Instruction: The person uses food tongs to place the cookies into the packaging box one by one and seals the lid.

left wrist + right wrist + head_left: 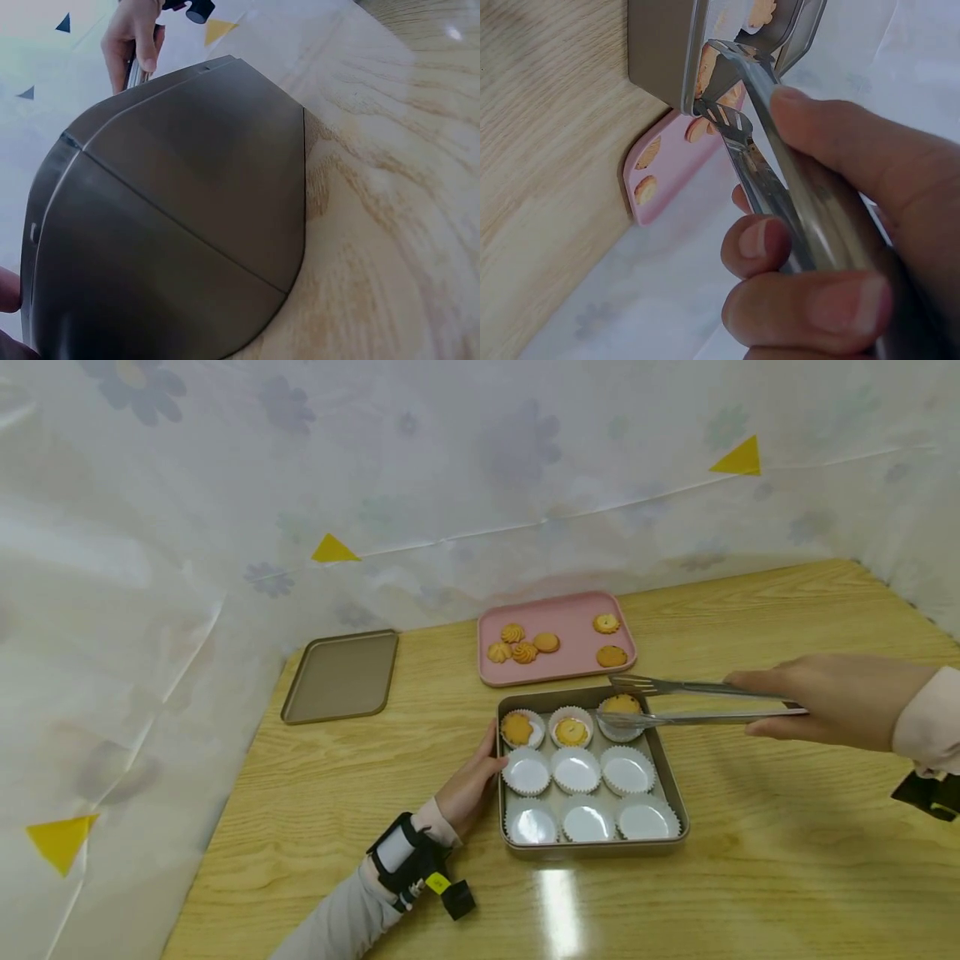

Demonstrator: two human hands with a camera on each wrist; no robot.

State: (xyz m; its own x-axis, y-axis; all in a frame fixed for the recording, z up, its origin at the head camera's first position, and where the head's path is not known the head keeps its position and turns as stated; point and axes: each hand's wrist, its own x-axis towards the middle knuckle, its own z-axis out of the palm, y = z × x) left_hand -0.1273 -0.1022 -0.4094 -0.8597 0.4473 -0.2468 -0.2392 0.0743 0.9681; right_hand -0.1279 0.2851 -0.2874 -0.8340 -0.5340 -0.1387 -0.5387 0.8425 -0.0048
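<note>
The metal tongs (720, 718) lie between the thumb and fingers of my right grip (847, 702), curled around both arms and parted by their width. To its left, their slotted, fork-like tips stand apart on either side of a dark-flecked biscuit (621, 703) in a fluted paper cup (624, 735); whether they touch it, I cannot tell. That cup sits in the square metal pan (592, 850), smooth-walled with rounded corners. My left grip (472, 781) holds the pan's left wall, thumb at the rim, fingers along the outside. Just beside that thumb, a flower-shaped biscuit (517, 728) rests in its cup; between my grips, a pale-centred biscuit (572, 732) rests in another. Six nearer cups show shiny white bottoms. Beyond both grips, a matte pink tray (573, 622) carries six biscuits, some swirled. Beyond and left of my left grip, a shallow bronze-coloured tray (341, 677) lies on the wood-grained tabletop (420, 727).
</note>
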